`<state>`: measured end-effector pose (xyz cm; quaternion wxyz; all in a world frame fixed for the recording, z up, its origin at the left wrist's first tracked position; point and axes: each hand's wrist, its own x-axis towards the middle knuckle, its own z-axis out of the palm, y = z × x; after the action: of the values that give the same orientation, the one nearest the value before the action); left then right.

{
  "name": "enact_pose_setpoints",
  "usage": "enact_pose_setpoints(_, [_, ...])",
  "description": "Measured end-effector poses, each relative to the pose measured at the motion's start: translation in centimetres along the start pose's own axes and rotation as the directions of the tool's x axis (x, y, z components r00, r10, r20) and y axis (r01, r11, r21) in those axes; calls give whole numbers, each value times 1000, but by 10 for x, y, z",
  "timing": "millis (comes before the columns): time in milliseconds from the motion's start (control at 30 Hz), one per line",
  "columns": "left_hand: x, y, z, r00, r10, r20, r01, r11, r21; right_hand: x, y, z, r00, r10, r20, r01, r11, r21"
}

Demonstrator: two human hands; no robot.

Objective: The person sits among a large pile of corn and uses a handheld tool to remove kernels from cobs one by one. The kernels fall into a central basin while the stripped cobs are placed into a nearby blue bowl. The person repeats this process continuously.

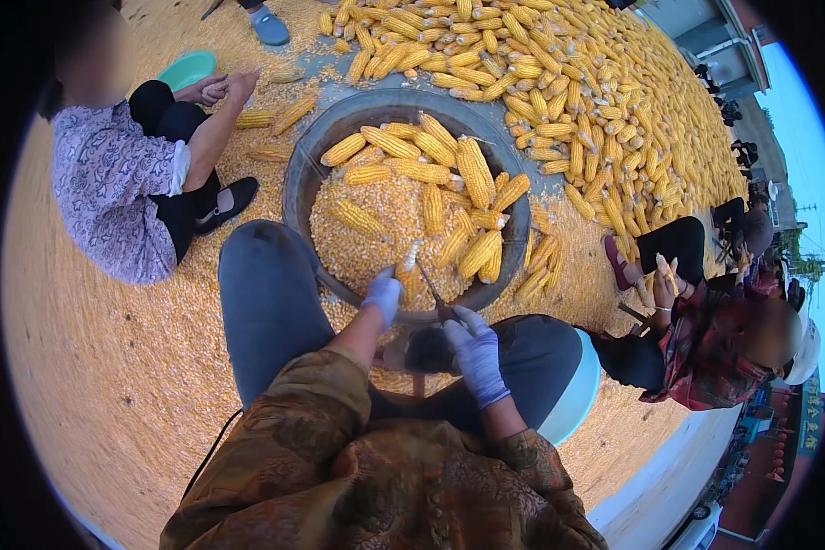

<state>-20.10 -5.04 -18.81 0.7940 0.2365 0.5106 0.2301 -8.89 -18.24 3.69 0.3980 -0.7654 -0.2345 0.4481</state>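
Observation:
My left hand (383, 297), in a pale glove, grips an ear of corn (408, 280) near the front rim of a round dark tub (301, 185). The ear's upper end looks pale and bare of kernels. In my gloved right hand (476, 347) is a thin metal tool, perhaps a screwdriver, by its brown handle (445, 313). Its narrow shaft points up and left, beside the ear. Loose corn kernels (344, 254) fill much of the tub, and several whole ears (476, 172) lie on them along the far and right sides.
A large heap of corn ears (577, 103) rises beyond the tub. Kernels (144, 385) cover the ground. One person (117, 179) sits at left by a green basin (187, 70); another (708, 344) sits at right holding cobs. A pale blue basin (577, 395) stands beside my right leg.

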Motion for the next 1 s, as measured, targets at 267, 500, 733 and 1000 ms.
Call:
enact_pose_setpoints(267, [-53,58,33,849,-524,73,507,765,-397,-28,22,-12,989,-110,99,120,987,-109])
enact_pose_setpoints(500, [-44,34,32,816,-549,182,542,616,-571,-46,6,-10,983,-178,43,183,951,-247])
enact_pose_setpoints(733, [-44,35,35,817,-572,74,473,591,-654,-68,-12,-31,989,-149,22,148,928,-343])
enact_pose_setpoints(1000, [-17,15,24,797,-576,181,529,522,-669,-81,-25,-26,986,-142,93,169,866,-472])
